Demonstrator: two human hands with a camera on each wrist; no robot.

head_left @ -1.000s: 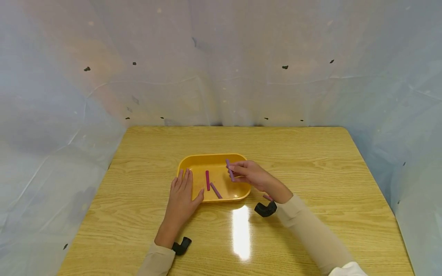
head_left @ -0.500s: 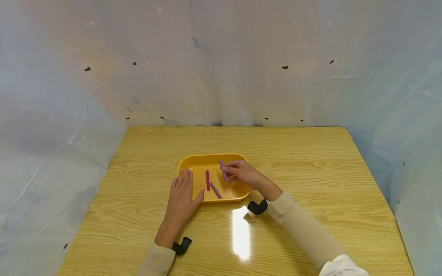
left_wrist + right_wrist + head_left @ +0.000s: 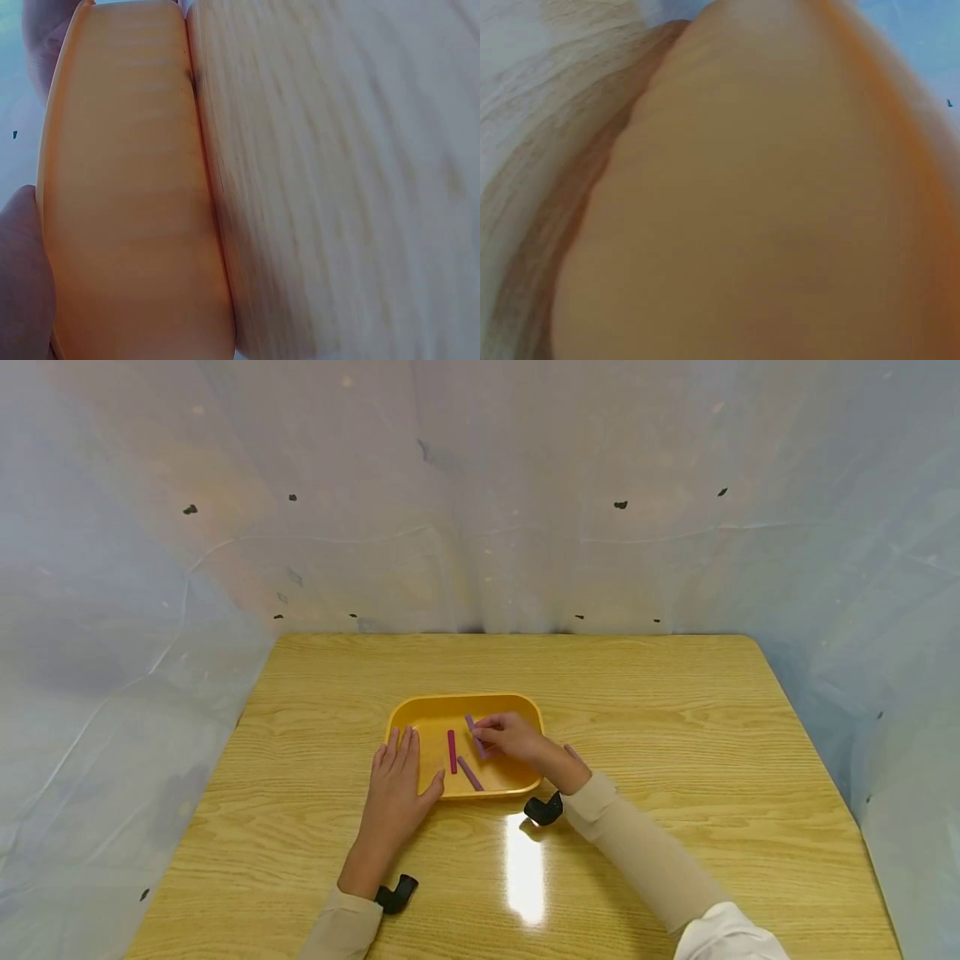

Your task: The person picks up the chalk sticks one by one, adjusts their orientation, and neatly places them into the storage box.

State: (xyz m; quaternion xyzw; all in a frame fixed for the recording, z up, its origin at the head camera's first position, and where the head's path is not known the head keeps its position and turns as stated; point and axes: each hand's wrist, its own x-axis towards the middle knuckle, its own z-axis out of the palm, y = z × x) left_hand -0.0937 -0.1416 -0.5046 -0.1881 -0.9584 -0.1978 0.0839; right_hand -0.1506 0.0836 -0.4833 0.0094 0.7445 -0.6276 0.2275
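Observation:
A shallow yellow-orange tray (image 3: pixel 465 700) stands on the table. My left hand (image 3: pixel 393 793) rests over its left end, fingers stretched out, thumb by the near rim. Inside the tray, my right hand (image 3: pixel 517 739) pinches a thin purple stick (image 3: pixel 474 727) between thumb and fingers. Left of that stick lie a magenta stick (image 3: pixel 452 752) and, nearer the front wall, another purple stick (image 3: pixel 470 774). Only the tray's outer side (image 3: pixel 127 180) and part of the left hand show in the left wrist view. The tray wall (image 3: pixel 742 187) fills the right wrist view, blurred.
Part of one more purplish stick (image 3: pixel 572 752) shows on the wooden table (image 3: pixel 675 710), just beyond my right wrist. A black wrist mount (image 3: pixel 543 810) hangs under the right wrist, another black mount (image 3: pixel 397 895) beside the left. Pale plastic sheeting (image 3: pixel 480 510) surrounds the table.
My right hand has moved left and a little lower into the tray, carrying the purple stick closer to the magenta one. My left hand has stayed in place.

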